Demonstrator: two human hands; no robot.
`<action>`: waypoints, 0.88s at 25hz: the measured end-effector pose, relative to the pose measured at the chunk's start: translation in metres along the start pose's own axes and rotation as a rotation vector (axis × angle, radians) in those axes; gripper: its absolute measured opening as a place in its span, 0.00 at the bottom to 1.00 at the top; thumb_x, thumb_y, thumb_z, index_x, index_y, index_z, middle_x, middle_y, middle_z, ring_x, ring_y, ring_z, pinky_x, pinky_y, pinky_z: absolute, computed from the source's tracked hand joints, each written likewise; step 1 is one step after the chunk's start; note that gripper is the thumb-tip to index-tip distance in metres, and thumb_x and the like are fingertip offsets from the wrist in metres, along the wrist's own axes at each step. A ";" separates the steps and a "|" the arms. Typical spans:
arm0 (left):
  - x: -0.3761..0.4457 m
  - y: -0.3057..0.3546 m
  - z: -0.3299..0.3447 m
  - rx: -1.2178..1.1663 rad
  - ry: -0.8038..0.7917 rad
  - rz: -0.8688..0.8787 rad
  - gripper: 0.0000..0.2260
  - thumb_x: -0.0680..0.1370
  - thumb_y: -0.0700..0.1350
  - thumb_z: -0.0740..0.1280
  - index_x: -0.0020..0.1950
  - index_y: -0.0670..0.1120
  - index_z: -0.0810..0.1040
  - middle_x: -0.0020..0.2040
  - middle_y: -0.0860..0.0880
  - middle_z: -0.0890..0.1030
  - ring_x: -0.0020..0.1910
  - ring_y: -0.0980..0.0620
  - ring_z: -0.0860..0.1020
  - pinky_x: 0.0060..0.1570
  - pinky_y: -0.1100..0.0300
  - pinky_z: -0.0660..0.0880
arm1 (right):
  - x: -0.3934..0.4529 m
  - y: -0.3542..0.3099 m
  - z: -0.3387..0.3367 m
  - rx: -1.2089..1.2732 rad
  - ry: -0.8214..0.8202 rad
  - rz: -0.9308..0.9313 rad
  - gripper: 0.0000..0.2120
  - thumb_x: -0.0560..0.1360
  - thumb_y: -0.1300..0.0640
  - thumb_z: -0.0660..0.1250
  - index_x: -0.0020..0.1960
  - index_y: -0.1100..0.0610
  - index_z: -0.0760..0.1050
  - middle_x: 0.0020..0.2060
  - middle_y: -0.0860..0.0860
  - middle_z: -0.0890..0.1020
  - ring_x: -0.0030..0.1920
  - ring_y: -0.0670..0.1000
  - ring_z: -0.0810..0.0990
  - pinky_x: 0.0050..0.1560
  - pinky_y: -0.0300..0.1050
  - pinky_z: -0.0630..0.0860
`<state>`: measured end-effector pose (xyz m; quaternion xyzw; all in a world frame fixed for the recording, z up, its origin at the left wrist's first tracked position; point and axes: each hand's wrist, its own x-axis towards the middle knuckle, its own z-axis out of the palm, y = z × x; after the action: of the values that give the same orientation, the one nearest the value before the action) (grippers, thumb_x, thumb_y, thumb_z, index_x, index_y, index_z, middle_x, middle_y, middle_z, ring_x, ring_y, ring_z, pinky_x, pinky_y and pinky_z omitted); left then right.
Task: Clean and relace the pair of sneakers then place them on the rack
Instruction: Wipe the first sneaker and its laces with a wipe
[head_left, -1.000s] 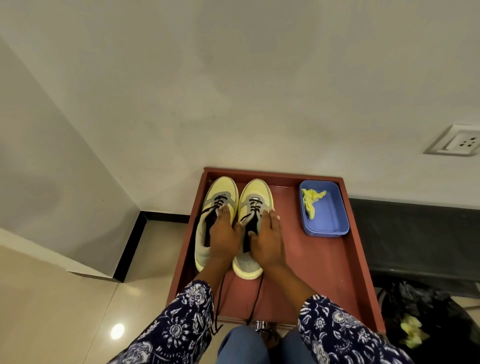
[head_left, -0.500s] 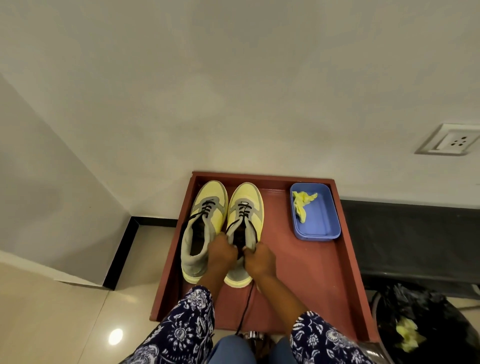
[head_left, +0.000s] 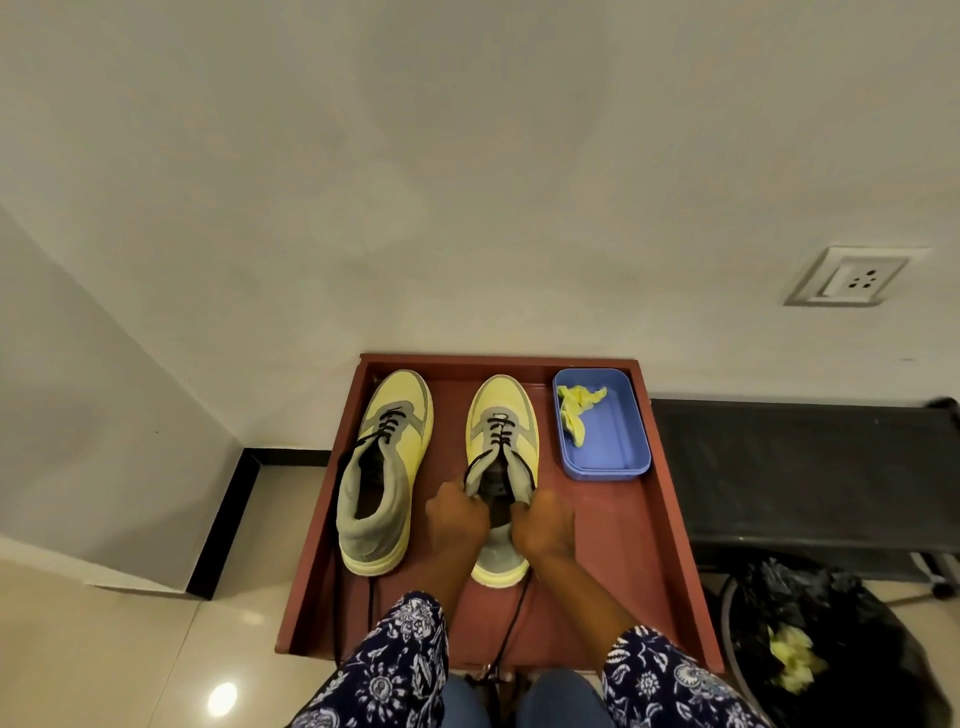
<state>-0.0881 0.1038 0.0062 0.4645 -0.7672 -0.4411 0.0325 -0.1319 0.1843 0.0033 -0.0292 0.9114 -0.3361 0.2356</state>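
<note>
Meanwhile both hands, left hand and right hand, grip the right sneaker beside a blue tray

On my feed both arms wear loose dark navy sleeves printed with white flowers and paisley curls, the left sleeve and the right sleeve each ending short of the wrist, on the near side of the red-brown wooden tray. The left hand and right hand are bare, without gloves. Nearer still from that tray, two knees in blue denim show between the sleeves
</note>
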 end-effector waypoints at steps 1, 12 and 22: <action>-0.003 0.004 0.002 -0.003 -0.006 -0.009 0.09 0.75 0.36 0.59 0.49 0.33 0.77 0.48 0.34 0.80 0.51 0.36 0.77 0.44 0.53 0.72 | 0.001 0.001 -0.005 -0.004 0.007 -0.001 0.11 0.76 0.61 0.60 0.53 0.67 0.74 0.51 0.63 0.79 0.52 0.60 0.78 0.45 0.47 0.72; -0.005 0.014 0.026 0.022 -0.046 -0.016 0.13 0.77 0.42 0.62 0.57 0.36 0.77 0.55 0.37 0.79 0.57 0.38 0.76 0.51 0.54 0.72 | 0.017 0.022 -0.022 -0.038 0.027 -0.037 0.11 0.76 0.61 0.59 0.52 0.67 0.75 0.51 0.63 0.80 0.52 0.61 0.78 0.46 0.47 0.73; 0.003 0.007 0.025 -0.011 -0.048 -0.001 0.11 0.77 0.39 0.63 0.56 0.39 0.80 0.52 0.37 0.81 0.53 0.41 0.78 0.46 0.60 0.70 | 0.023 0.030 -0.016 -0.029 0.073 -0.059 0.10 0.76 0.61 0.59 0.49 0.67 0.75 0.48 0.64 0.80 0.50 0.62 0.79 0.45 0.50 0.75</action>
<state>-0.1063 0.1196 -0.0050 0.4539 -0.7652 -0.4562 0.0167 -0.1562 0.2127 -0.0142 -0.0473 0.9228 -0.3307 0.1919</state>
